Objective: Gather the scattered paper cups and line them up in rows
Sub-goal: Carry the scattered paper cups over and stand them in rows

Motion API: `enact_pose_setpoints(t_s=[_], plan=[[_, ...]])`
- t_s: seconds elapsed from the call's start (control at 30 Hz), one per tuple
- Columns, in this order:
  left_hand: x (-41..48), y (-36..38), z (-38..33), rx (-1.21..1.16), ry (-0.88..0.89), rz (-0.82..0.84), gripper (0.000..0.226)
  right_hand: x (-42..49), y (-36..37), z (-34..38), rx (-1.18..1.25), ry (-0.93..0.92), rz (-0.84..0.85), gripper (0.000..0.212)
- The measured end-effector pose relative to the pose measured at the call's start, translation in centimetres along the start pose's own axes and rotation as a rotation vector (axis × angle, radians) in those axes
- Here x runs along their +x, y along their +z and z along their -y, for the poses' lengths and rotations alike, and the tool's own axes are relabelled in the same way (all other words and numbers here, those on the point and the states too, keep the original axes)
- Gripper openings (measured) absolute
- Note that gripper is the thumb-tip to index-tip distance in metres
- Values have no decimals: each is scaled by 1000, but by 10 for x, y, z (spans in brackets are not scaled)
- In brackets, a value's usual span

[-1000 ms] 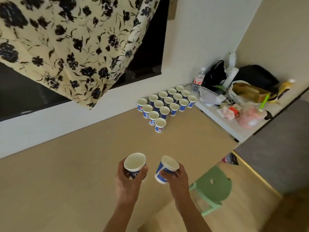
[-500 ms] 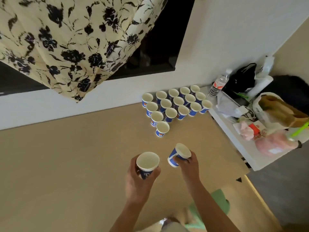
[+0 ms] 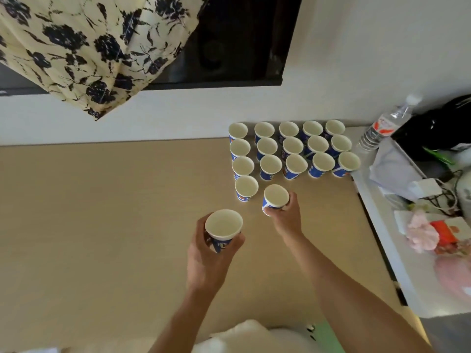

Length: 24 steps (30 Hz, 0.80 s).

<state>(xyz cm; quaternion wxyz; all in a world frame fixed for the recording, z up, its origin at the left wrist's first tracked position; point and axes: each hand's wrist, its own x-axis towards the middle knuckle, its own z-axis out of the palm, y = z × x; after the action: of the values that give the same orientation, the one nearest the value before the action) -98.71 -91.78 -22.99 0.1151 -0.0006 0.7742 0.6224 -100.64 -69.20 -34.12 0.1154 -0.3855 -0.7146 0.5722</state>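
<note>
Several blue-and-white paper cups stand in rows [image 3: 293, 146] at the far right of the beige table [image 3: 102, 225], against the wall. A fourth row holds one cup [image 3: 246, 187]. My right hand [image 3: 285, 217] grips another cup [image 3: 275, 198] just right of that one, slightly tilted, at or just above the table surface. My left hand [image 3: 211, 256] holds a further cup [image 3: 223, 226] upright in the air, nearer to me and to the left.
A white side table [image 3: 382, 225] adjoins on the right, crowded with a water bottle [image 3: 384, 126], a black bag [image 3: 438, 131], papers, cables and pink wrapped items. A floral curtain [image 3: 89, 47] hangs over the dark window at upper left.
Both hands have moved forward with their cups toward the rows. The right hand's cup now sits next to the single cup of the front row. The camera came closer.
</note>
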Motion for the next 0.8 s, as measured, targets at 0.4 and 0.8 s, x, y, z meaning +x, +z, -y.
enact_pose_setpoints(t_s=[0.4, 0.8], plan=[[-6, 10, -1, 82, 3, -94, 55, 47, 12, -8, -27, -80, 26, 61], [-11, 20, 1, 123, 3, -89, 56, 57, 11, -7, 39, -93, 15, 67]])
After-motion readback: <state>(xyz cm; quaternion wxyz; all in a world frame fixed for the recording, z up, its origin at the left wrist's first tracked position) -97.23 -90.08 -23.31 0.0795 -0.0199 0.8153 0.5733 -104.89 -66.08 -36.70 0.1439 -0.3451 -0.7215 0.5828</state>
